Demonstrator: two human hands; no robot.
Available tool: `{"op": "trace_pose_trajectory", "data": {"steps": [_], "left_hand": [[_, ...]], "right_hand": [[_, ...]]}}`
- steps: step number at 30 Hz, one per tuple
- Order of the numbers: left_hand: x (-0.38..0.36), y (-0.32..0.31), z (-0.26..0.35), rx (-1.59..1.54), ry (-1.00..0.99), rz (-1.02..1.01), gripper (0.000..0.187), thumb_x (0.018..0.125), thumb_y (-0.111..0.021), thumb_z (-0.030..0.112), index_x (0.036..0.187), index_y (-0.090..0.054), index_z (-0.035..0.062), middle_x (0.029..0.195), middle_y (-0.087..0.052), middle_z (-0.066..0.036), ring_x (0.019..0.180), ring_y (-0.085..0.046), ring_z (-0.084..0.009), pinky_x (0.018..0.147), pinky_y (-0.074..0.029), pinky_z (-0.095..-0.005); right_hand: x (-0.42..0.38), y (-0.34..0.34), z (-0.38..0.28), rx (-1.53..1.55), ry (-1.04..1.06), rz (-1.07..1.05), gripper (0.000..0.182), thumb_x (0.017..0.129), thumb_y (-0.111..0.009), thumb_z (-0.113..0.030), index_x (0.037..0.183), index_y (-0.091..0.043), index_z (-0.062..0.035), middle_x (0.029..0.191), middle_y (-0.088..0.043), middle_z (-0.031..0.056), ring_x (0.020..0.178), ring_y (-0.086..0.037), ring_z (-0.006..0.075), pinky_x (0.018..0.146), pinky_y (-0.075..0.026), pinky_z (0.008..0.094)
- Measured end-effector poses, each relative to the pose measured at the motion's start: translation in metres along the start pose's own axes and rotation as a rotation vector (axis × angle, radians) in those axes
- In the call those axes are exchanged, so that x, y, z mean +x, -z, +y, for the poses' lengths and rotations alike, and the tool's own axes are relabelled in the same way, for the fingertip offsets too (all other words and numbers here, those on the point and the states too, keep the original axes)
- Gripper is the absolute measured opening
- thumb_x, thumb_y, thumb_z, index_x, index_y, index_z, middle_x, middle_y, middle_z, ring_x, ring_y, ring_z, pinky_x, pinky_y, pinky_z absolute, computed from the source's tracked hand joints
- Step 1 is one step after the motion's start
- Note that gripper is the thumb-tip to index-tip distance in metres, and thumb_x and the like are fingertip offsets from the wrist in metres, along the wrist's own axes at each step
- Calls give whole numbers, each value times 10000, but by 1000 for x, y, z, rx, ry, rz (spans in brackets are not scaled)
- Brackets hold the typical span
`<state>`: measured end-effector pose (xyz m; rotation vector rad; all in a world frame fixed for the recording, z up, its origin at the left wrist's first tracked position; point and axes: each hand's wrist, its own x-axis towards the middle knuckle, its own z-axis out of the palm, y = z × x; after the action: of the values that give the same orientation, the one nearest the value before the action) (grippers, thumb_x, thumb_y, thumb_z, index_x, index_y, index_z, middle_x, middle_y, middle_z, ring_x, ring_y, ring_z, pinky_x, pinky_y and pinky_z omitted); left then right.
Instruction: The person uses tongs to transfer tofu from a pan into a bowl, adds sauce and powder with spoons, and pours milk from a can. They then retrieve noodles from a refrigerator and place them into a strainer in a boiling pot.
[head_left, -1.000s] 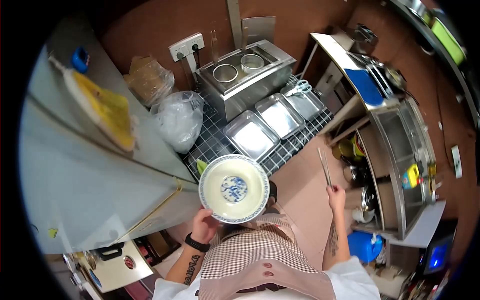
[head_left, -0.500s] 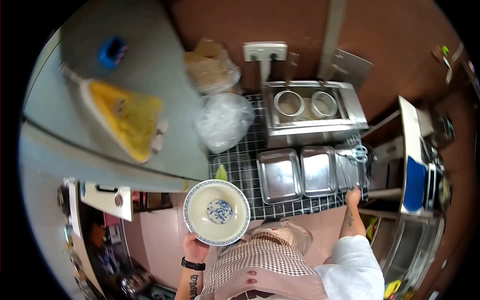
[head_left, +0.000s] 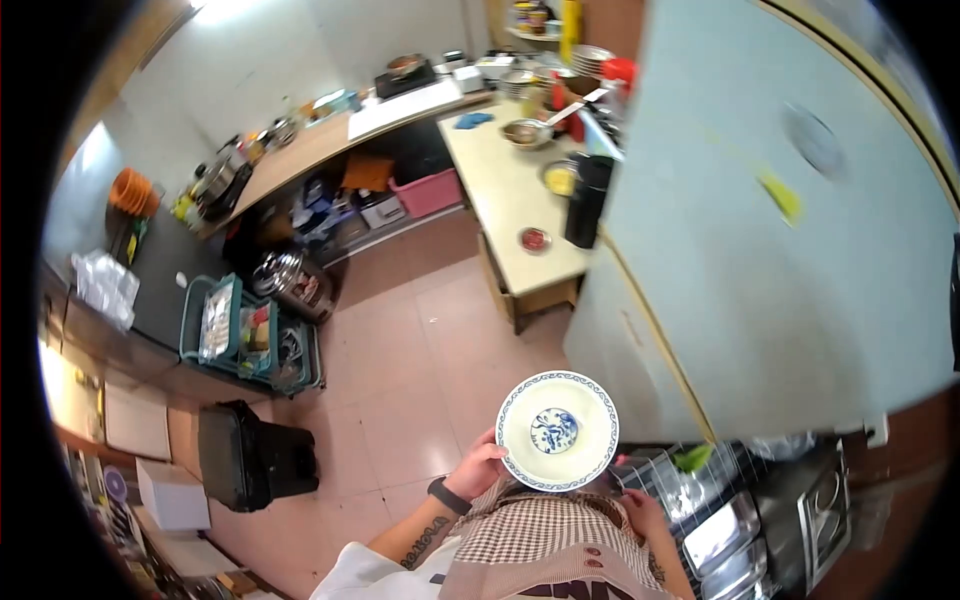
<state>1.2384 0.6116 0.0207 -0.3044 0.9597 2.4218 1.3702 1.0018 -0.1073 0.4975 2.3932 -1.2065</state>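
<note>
A white bowl (head_left: pixel 555 430) with a blue patterned rim and a blue design at its centre is in front of my apron, tilted toward me. It looks empty inside. My left hand (head_left: pixel 480 465), with a dark band on the wrist, grips the bowl's left rim. Below the bowl's right side, my right hand (head_left: pixel 640 510) is beside the apron with its fingers curled. A thin thing shows near its fingertips, too small to name. Close by on the wire-grid counter (head_left: pixel 735 470) lies a green leaf-like piece (head_left: pixel 692 459).
Metal lidded trays (head_left: pixel 722 532) lie at lower right. A large pale fridge (head_left: pixel 790 250) stands on the right. Ahead, a cream table (head_left: pixel 510 215) bears a small dish of red food (head_left: pixel 534 240), a black bottle (head_left: pixel 588 200) and pans. A black bin (head_left: pixel 255 455) and green trolley (head_left: pixel 250 335) are left.
My view has turned left from the counter toward the kitchen floor and tables. The bowl has come along in my left hand. My right hand has left the metal trays and come near my body.
</note>
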Motion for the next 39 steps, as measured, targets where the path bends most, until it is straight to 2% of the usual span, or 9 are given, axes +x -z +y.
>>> {"op": "trace_pose_trajectory", "data": {"steps": [2, 4, 8, 9, 13, 17, 20, 29, 39], "left_hand": [[2, 27, 51, -34, -69, 30, 597, 856, -591, 97, 1429, -450, 8, 1361, -580, -118, 1246, -570, -234, 1075, -452, -396], [6, 58, 107, -55, -121, 80, 598, 860, -584, 93, 1434, -442, 8, 1362, -578, -116, 1246, -569, -233, 1081, -449, -400], [26, 106, 197, -138, -305, 177, 591, 875, -571, 106, 1436, -414, 3, 1321, -580, -134, 1177, -611, -228, 997, -530, -402], [32, 116, 217, -112, -326, 246, 575, 882, -564, 139, 1429, -427, 24, 1318, -586, -121, 1147, -620, -225, 978, -528, -410], [78, 184, 287, -179, -395, 401, 557, 882, -556, 210, 1410, -452, 65, 1323, -594, -91, 1156, -604, -221, 987, -496, -443], [118, 254, 381, -231, -453, 556, 501, 877, -540, 227, 1336, -525, 26, 1331, -616, -110, 1185, -603, -258, 1059, -447, -444], [155, 288, 458, -261, -496, 639, 520, 873, -535, 222, 1355, -519, 30, 1339, -613, -114, 1219, -584, -262, 1066, -441, -444], [245, 388, 679, -385, -680, 778, 477, 874, -546, 169, 1328, -534, 23, 1300, -616, -101, 1183, -586, -245, 1056, -456, -424], [371, 596, 933, -311, -598, 682, 451, 880, -513, 63, 1329, -545, 85, 1176, -631, -48, 1003, -594, -168, 864, -504, -343]], "right_hand": [[41, -50, -28, -97, 9, -99, 410, 956, -643, -317, 1223, -664, -6, 1086, -720, 214, 1038, -686, 276, 917, -515, 360], [107, -128, 33, 207, 2, -128, 432, 980, -597, -307, 1254, -642, 24, 1178, -699, 204, 1130, -641, 287, 995, -467, 353], [166, -130, -57, 121, 24, -488, 421, 1006, -504, -256, 1264, -638, 48, 1225, -689, 185, 1127, -634, 251, 986, -466, 332], [151, -97, -187, -87, -65, -471, 413, 1000, -502, -265, 1239, -656, 34, 1215, -692, 197, 1118, -641, 248, 976, -467, 328], [248, -123, -286, -149, -264, -586, 419, 988, -552, -365, 1180, -691, -20, 1137, -713, 193, 1014, -692, 288, 895, -516, 363], [352, -160, -478, -457, 151, -549, 428, 901, -645, -428, 984, -755, -23, 1063, -702, 238, 970, -684, 396, 845, -541, 398], [449, -199, -585, -495, 397, -471, 392, 889, -665, -372, 984, -747, 0, 1042, -710, 220, 977, -680, 374, 873, -536, 406], [661, -264, -925, -495, 615, -416, 359, 877, -673, -276, 1103, -722, -1, 1117, -698, 194, 1023, -681, 346, 921, -532, 396], [777, -451, -1176, -488, 708, -481, 358, 901, -672, -250, 1158, -701, -2, 1135, -695, 191, 1036, -678, 340, 918, -535, 378]]}}
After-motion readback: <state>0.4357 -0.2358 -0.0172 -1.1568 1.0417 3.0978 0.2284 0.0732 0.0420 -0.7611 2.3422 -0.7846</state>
